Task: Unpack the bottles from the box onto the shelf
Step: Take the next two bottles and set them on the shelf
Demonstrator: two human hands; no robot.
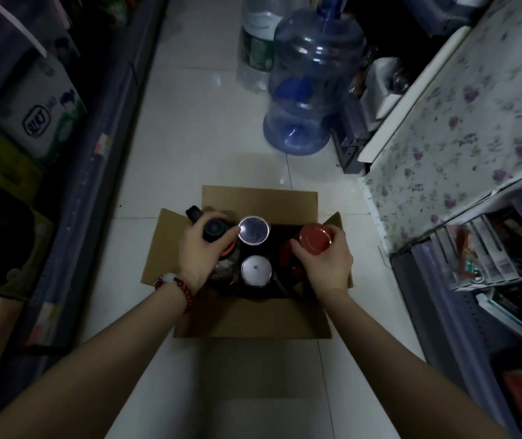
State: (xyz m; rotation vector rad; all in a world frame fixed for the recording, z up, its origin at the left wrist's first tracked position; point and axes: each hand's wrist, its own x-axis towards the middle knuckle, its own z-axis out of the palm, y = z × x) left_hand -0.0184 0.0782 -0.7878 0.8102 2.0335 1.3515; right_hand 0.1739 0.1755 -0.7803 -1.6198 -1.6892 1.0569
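An open cardboard box (253,318) stands on the white tile floor with its flaps spread. Several bottles and jars stand inside it. My left hand (199,251) grips a black-capped bottle (214,229) at the box's left side. My right hand (326,261) grips a red-lidded jar (315,238) at the right side. Between the hands stand two silver-lidded jars, one at the back (253,231) and one nearer (256,270). Another black cap (193,213) shows at the back left corner. A second red lid (286,255) sits partly hidden under the red-lidded jar.
Dark shelves (72,198) with cartons run along the left. On the right stand a floral-covered counter (462,128) and lower shelves (481,267) with packets. A large blue water jug (310,83) and a clear water bottle (256,49) stand on the floor beyond the box.
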